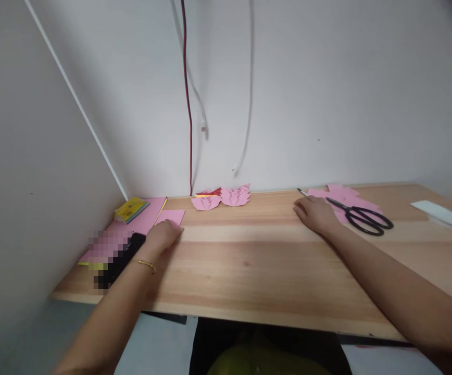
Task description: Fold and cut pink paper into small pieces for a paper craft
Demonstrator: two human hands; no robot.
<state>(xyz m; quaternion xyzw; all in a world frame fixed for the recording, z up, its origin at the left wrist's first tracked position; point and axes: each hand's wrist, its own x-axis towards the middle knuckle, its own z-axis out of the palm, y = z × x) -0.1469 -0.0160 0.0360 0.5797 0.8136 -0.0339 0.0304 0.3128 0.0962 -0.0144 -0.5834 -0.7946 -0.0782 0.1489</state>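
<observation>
My left hand (162, 237) is at the left of the table, its fingers closed on a small piece of pink paper (174, 216). Part of that piece is hidden under the fingers. Beneath and behind it lie larger pink sheets (148, 216). My right hand (315, 213) rests on the table at the right with its fingers stretched out, holding nothing that I can see. Beside it are pink paper scraps (341, 191), with black-handled scissors (361, 217) lying on them. The tip of a pen or pencil (301, 191) shows just behind this hand.
A yellow packet (131, 209) sits on the pink sheets. A black object (122, 263), partly blurred out, lies by my left forearm. Cut pink paper shapes (234, 196) stand near the wall. A white strip (444, 214) lies far right. Cables (189, 104) hang along the wall.
</observation>
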